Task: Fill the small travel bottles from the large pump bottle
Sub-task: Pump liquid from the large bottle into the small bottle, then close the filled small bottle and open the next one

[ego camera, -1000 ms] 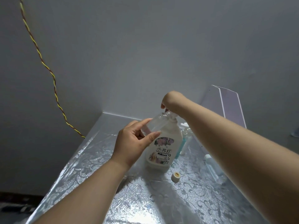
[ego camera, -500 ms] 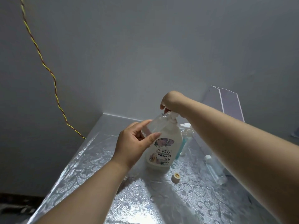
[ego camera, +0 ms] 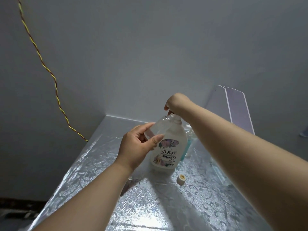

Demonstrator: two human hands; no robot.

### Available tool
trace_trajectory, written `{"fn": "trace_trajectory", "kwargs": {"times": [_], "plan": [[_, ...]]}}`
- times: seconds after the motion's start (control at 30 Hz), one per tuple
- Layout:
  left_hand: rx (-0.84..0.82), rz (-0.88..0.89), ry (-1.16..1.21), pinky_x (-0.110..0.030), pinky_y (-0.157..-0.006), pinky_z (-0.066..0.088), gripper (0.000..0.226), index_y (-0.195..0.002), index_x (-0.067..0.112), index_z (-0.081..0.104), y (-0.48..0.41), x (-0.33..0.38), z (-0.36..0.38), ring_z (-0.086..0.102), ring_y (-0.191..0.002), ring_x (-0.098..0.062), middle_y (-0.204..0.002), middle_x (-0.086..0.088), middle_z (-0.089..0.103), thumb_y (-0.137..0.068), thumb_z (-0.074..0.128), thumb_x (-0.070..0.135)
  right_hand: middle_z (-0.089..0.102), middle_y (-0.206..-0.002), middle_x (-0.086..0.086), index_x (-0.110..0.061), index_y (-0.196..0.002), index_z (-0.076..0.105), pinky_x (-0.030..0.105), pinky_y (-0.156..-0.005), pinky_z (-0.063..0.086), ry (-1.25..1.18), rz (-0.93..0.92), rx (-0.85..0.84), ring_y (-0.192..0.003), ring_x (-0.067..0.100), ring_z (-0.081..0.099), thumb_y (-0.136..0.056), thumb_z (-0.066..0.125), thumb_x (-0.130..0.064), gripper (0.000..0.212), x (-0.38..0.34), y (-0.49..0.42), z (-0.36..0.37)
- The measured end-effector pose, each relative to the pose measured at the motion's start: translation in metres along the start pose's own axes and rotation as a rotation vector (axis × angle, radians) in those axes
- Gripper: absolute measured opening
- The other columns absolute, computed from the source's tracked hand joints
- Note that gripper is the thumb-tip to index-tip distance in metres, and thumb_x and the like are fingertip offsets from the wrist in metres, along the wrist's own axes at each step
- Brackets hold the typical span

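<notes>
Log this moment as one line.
left hand: holds small clear bottle tilted toward large pump bottle's top | right hand: atop it | cap: loose on table

Left hand holds travel bottle against pump bottle.

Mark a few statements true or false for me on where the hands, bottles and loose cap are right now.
1. The left hand holds a small clear bottle tilted, its mouth at the top of the pump bottle. True.
2. The cap is screwed onto the small clear bottle. False: it lies loose on the table.
3. The right hand is on the pump bottle's top. True.
4. The pump bottle lies on its side. False: it stands upright.
</notes>
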State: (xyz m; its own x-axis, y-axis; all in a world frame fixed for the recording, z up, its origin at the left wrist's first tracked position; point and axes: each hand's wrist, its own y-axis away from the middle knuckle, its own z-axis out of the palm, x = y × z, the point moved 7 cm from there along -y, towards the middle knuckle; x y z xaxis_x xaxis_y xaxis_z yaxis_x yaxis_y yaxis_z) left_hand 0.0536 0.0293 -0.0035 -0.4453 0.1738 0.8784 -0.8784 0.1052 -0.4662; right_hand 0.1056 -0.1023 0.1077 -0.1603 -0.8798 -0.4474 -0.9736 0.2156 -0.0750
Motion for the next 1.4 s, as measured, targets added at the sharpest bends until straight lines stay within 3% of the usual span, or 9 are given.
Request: {"fn": "trace_trajectory", "kwargs": {"times": [0.17,0.43,0.6,0.73,0.87,1.1,1.2,1.27,1.4], "plan": [[-0.039,-0.042,0.066,-0.017,-0.059,0.051,0.037,-0.099,0.041,0.064,0.0,-0.004,0.002,0.065,-0.063,-0.007,-0.066,0.007,0.069,-0.065,0.076,0.033,0.066,-0.079,0.012,-0.004,-0.091,0.068,0.02,-0.048,0.038,-0.289,0.06,-0.001,-0.054,0.017,0.052,-0.096,0.04,-0.006,0.028,0.007,0.0,-0.01],[0.0,-0.044,0.171,-0.02,-0.061,0.051,0.048,-0.115,0.026,0.064,-0.002,-0.006,-0.004,0.065,-0.065,-0.012,-0.071,0.005,0.069,-0.068,0.074,0.03,0.052,-0.066,0.003,-0.01,-0.075,0.057,0.016,-0.042,0.033,-0.496,0.045,0.099,-0.053,0.014,0.044,-0.097,0.046,-0.017,0.025,0.012,0.009,-0.027],[-0.068,-0.031,0.263,-0.02,-0.061,0.051,0.043,-0.116,0.016,0.063,0.0,0.002,0.001,0.063,-0.064,-0.01,-0.081,0.004,0.069,-0.074,0.073,0.023,0.05,-0.076,0.011,0.009,-0.099,0.06,0.029,-0.065,0.036,-0.519,0.022,0.242,-0.07,0.021,0.046,-0.091,0.054,-0.015,0.026,0.031,0.012,-0.033],[-0.155,-0.038,0.323,-0.021,-0.062,0.053,0.056,-0.107,0.013,0.064,0.002,0.004,0.007,0.066,-0.067,-0.015,-0.086,-0.005,0.071,-0.064,0.083,0.043,0.058,-0.082,0.008,-0.011,-0.084,0.063,0.035,-0.071,0.045,-0.51,0.034,0.293,-0.077,0.023,0.053,-0.088,0.056,-0.01,0.008,0.061,0.031,-0.03],[-0.285,-0.037,0.319,-0.024,-0.063,0.053,0.049,-0.105,0.01,0.06,0.009,0.006,0.017,0.068,-0.07,-0.02,-0.091,-0.009,0.073,-0.071,0.079,0.039,0.062,-0.089,0.007,-0.017,-0.079,0.06,0.038,-0.077,0.05,-0.535,0.115,0.318,-0.077,0.023,0.055,-0.086,0.056,-0.007,0.013,0.101,0.051,-0.02],[-0.452,-0.104,0.259,-0.026,-0.067,0.055,0.076,-0.116,0.014,0.058,0.019,0.002,0.035,0.07,-0.078,-0.019,-0.098,-0.008,0.074,-0.056,0.085,0.053,0.057,-0.067,0.003,-0.015,-0.074,0.061,0.021,-0.048,0.037,-0.321,0.153,0.065,-0.058,0.014,0.048,-0.088,0.059,-0.009,0.015,0.131,0.084,0.024],[-0.509,-0.133,0.23,-0.027,-0.069,0.056,0.073,-0.115,0.016,0.058,0.022,-0.002,0.039,0.071,-0.082,-0.02,-0.099,-0.008,0.074,-0.055,0.087,0.047,0.063,-0.074,0.004,-0.012,-0.088,0.068,0.019,-0.05,0.039,-0.185,0.091,-0.18,-0.058,0.012,0.052,-0.085,0.067,-0.014,0.004,0.128,0.099,0.048],[-0.545,-0.149,0.218,-0.024,-0.068,0.055,0.065,-0.114,0.015,0.057,0.024,-0.004,0.043,0.071,-0.082,-0.015,-0.095,-0.005,0.074,-0.058,0.084,0.034,0.065,-0.082,0.004,-0.012,-0.102,0.067,0.018,-0.055,0.043,-0.103,0.036,-0.28,-0.064,0.013,0.057,-0.08,0.073,-0.017,0.023,0.127,0.105,0.061],[-0.606,-0.171,0.211,-0.022,-0.066,0.055,0.075,-0.116,0.014,0.056,0.03,-0.004,0.049,0.07,-0.076,-0.015,-0.092,-0.005,0.074,-0.054,0.088,0.042,0.067,-0.104,0.001,-0.021,-0.115,0.066,0.02,-0.069,0.04,0.175,-0.11,-0.257,-0.083,0.012,0.054,-0.078,0.075,-0.024,0.038,0.12,0.113,0.074]]}}
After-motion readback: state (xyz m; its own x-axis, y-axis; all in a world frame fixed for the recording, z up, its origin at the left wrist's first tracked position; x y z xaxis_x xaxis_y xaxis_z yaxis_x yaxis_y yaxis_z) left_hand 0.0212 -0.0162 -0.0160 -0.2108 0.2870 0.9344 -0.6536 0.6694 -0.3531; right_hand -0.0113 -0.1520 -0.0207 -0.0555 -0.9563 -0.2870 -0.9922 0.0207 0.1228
